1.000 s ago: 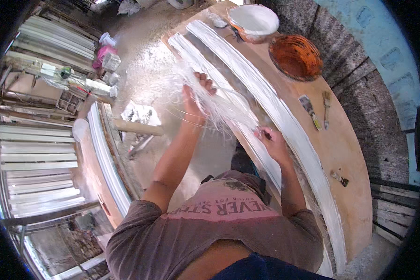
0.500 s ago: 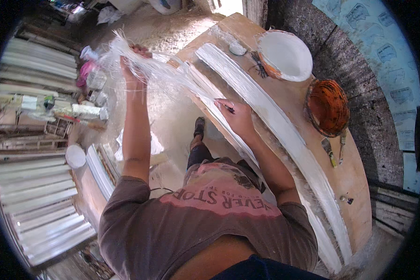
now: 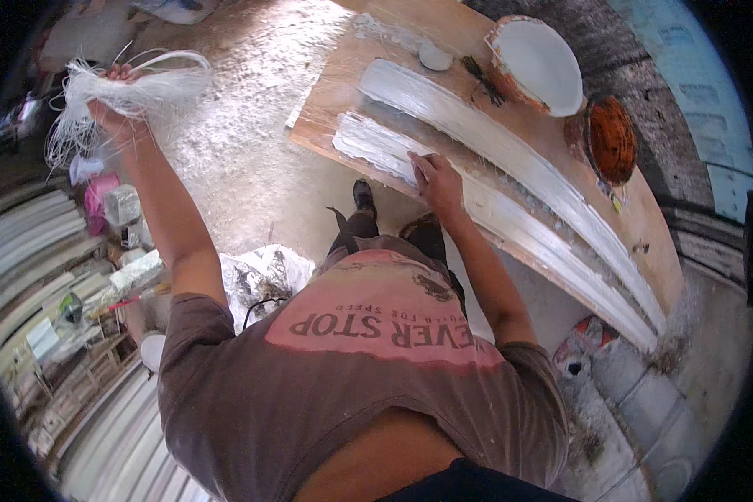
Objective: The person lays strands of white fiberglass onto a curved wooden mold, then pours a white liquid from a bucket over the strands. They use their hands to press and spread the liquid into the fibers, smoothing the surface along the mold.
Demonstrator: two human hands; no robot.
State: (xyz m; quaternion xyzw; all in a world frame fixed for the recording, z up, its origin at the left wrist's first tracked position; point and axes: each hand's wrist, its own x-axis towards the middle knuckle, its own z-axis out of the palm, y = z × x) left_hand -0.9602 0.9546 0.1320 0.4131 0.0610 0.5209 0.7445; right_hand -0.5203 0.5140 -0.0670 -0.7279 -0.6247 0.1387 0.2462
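My left hand (image 3: pixel 119 117), raised out at the far left, is closed around a loose bundle of white fibres (image 3: pixel 155 92). Strands loop and hang from both sides of the fist. My right hand (image 3: pixel 437 186) rests at the edge of the nearer long white strip (image 3: pixel 376 149), its fingers bent together against the wet-looking surface. Whatever those fingers hold is hidden. Alongside lies a second long white strip (image 3: pixel 477 125), curving across the board with fibres showing on it.
On the wooden table (image 3: pixel 322 100) stand a white-filled bowl (image 3: pixel 537 65) and an orange-brown bowl (image 3: pixel 611 140). Dark bristly strands (image 3: pixel 481 79) and a small white round piece (image 3: pixel 435 57) lie near them. Long white mouldings (image 3: pixel 29 234) are stacked at left.
My left hand has swung outward to the left with the fibre bundle, away from the strips. My right hand has come down against the nearer strip. The view has shifted.
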